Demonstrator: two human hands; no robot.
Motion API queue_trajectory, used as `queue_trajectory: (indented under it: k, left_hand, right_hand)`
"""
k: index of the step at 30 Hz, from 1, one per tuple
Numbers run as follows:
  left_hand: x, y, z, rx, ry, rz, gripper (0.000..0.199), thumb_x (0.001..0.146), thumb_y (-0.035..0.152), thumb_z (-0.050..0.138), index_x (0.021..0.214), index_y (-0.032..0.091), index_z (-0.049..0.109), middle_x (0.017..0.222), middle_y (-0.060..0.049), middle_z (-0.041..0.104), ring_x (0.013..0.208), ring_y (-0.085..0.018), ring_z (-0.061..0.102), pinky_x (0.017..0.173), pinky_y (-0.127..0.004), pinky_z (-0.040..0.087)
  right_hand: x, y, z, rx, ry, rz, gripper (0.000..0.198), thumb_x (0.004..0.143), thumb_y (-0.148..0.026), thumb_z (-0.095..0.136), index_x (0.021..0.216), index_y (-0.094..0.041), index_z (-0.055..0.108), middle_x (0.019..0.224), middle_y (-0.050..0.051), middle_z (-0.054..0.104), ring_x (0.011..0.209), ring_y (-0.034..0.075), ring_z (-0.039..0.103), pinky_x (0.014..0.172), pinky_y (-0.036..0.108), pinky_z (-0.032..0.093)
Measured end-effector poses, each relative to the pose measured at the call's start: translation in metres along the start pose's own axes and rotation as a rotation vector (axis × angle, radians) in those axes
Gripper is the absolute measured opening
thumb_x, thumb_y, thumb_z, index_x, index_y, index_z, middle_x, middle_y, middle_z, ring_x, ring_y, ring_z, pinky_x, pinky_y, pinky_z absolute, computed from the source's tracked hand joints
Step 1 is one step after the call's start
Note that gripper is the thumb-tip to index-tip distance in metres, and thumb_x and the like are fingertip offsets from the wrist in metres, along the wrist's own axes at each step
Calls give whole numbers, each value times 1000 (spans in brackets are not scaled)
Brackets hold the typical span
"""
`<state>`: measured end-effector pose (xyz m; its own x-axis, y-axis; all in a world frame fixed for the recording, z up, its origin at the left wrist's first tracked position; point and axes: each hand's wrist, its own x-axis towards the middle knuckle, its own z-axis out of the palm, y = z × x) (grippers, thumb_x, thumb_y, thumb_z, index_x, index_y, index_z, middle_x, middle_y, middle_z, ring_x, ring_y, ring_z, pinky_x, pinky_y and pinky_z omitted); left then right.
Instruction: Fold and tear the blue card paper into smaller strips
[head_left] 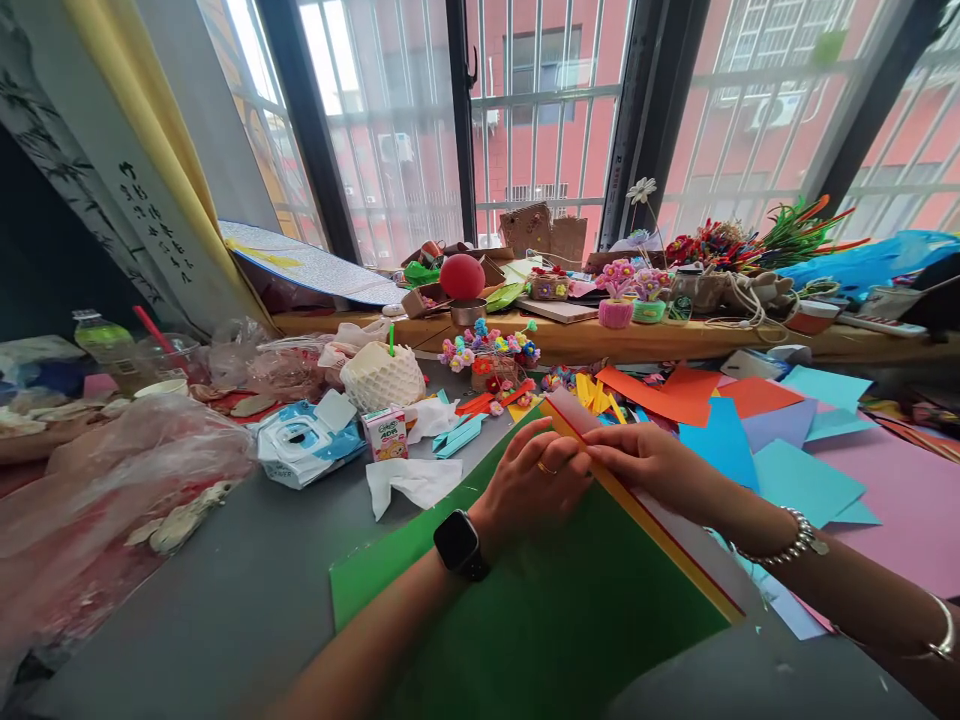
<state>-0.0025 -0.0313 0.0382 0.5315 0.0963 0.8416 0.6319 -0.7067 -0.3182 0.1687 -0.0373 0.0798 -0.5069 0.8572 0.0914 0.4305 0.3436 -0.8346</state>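
Green sheet (pixel 600 590) nearest camera, on grey table (pixel 262 560) — see left hand (pixel 534 475) over its far end with fingers bunched, can't tell exact hold — and right hand (pixel 637 455) with thumb and fingertips pinched shut on yellow-and-red strip (pixel 667 531) along sheet's right side.

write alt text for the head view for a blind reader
A person's left hand and right hand meet at a yellow strip along a green sheet on a grey table. Coloured paper lies right, a wet-wipe pack left, with barred windows behind.
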Motion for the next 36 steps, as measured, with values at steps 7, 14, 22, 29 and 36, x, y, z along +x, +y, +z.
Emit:
queue_trajectory:
  k: [7, 14, 22, 29, 36]
  left_hand:
    - [-6, 2, -14, -85, 87, 46, 8, 74, 14, 43, 68, 19, 45, 68, 0, 54, 72, -12, 50, 84, -33, 42]
    - [-19, 5, -22, -42, 111, 54, 9, 70, 12, 43, 68, 20, 44, 60, 3, 51, 64, -11, 46, 81, -30, 41]
    - [-18, 8, -24, -74, 143, 45, 9, 71, 14, 43, 65, 21, 44, 60, 4, 52, 63, -10, 46, 81, -30, 41]
    - [-17, 8, -25, -49, 142, 49, 11, 73, 13, 42, 66, 20, 43, 63, 3, 55, 63, -10, 46, 75, -28, 40]
    - [-17, 8, -27, -60, 95, 58, 15, 79, 18, 39, 64, 18, 43, 78, 1, 65, 62, -10, 47, 68, -30, 34]
  right_hand:
    - [0, 0, 9, -197, -6, -62, 30, 81, -31, 38, 87, -16, 63, 77, 3, 64, 67, 15, 55, 57, 24, 39]
    - [-4, -4, 16, -295, 10, -111, 27, 82, -29, 36, 86, -17, 60, 77, 3, 61, 69, 15, 53, 61, 26, 39]
    - [-9, -4, 14, -203, -72, -141, 23, 79, -38, 45, 84, -18, 55, 79, 2, 60, 70, 14, 51, 59, 24, 38]
    - [-9, -4, 19, -276, -40, -128, 27, 76, -40, 50, 85, -16, 55, 73, 1, 58, 64, 12, 48, 54, 23, 34]
    - [-12, -2, 22, -297, -37, -128, 24, 75, -39, 51, 85, -17, 54, 72, 0, 58, 64, 12, 49, 55, 24, 36]
